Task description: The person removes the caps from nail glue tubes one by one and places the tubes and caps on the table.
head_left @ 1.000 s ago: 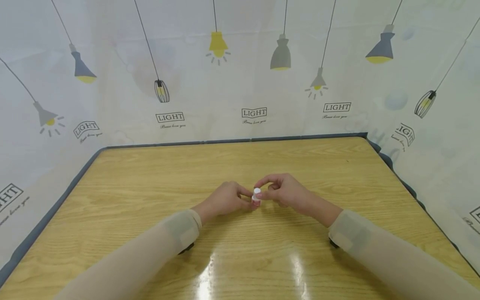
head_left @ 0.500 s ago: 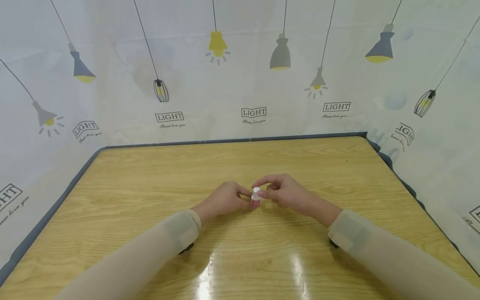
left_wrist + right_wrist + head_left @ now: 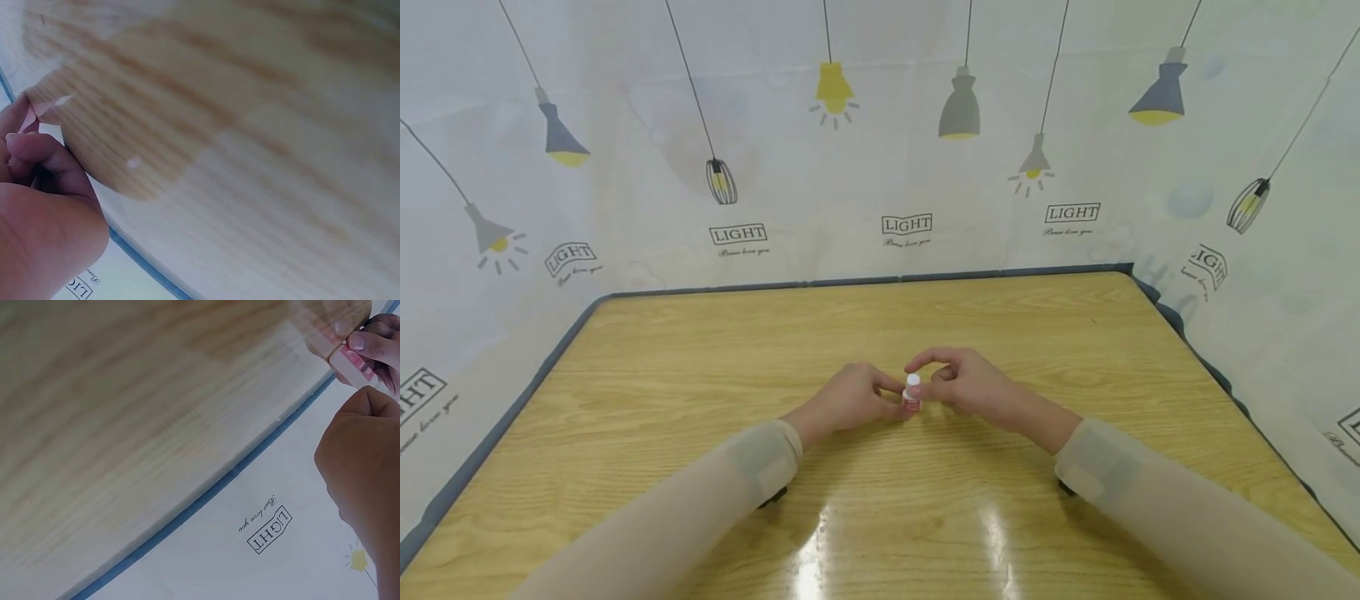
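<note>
A small white bottle with a red label (image 3: 912,404) stands upright on the table, a white cap (image 3: 913,380) on top. My left hand (image 3: 853,398) pinches the bottle's body between thumb and fingers from the left. On the other side, my right hand (image 3: 977,383) curves its thumb and index finger around the cap, the index fingertip showing just above and behind it. In the right wrist view the label (image 3: 359,365) faces the camera beside the left hand's thumb, and the right fingertips are partly cut off. The left wrist view mostly hides the bottle behind the fingers.
A wooden table (image 3: 760,333) with a glossy surface carries the bottle. Its dark blue edge (image 3: 850,283) meets a pale curtain (image 3: 820,175) printed with lamps and the word LIGHT. That curtain closes in the back and both sides.
My right thumb shifts slightly right and down along the cap, and the index finger lifts a little, so more of the cap shows. The left hand and bottle stay in place.
</note>
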Demonstrator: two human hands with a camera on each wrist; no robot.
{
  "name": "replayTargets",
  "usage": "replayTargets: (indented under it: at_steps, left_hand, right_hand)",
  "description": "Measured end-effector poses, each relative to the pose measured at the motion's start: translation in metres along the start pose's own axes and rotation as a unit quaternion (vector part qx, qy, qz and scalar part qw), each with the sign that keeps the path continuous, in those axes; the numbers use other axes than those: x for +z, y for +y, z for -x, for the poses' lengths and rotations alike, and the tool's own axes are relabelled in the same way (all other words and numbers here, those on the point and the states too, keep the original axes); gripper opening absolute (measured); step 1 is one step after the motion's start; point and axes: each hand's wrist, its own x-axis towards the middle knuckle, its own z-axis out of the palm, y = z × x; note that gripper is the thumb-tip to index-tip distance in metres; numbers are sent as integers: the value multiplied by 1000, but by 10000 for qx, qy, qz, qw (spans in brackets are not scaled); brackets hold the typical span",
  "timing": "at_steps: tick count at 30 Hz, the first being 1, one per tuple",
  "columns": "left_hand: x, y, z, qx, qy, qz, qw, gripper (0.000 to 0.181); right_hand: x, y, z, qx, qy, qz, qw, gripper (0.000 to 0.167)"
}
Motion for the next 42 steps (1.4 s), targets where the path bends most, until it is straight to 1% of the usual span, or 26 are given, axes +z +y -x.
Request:
replayTargets:
  at_steps: [5,10,25,31,34,38,40,42]
  left_hand:
    - [0,2,2,-27,20,11,10000,36]
    - [0,3,1,-62,30,37,10000,37]
    - [1,1,1,3,9,105,9999,34]
    - [1,1,1,30,20,81,10000,33]
    - [2,1,1,22,27,76,10000,32]
    - [2,1,2,18,30,33,10000,32]
    - [2,1,2,28,38,21,10000,32]
    - [1,1,2,30,49,24,10000,33]
  right_hand:
    - [0,-1,1,144,126,129,9997,38]
    - [0,-1,2,131,145,173,9997,32]
    - [-1,2,1,-60,47,163,9998,29]
    - [-1,1,3,-148,9,-27,9999,32]
    - [0,0,3,-112,33,-58,9999,40]
    - [0,-1,2,81,137,-58,9999,51]
    - [0,-2,1,164,179,-59,9997,50]
    - [0,-2,2,177,190,-42,9997,45]
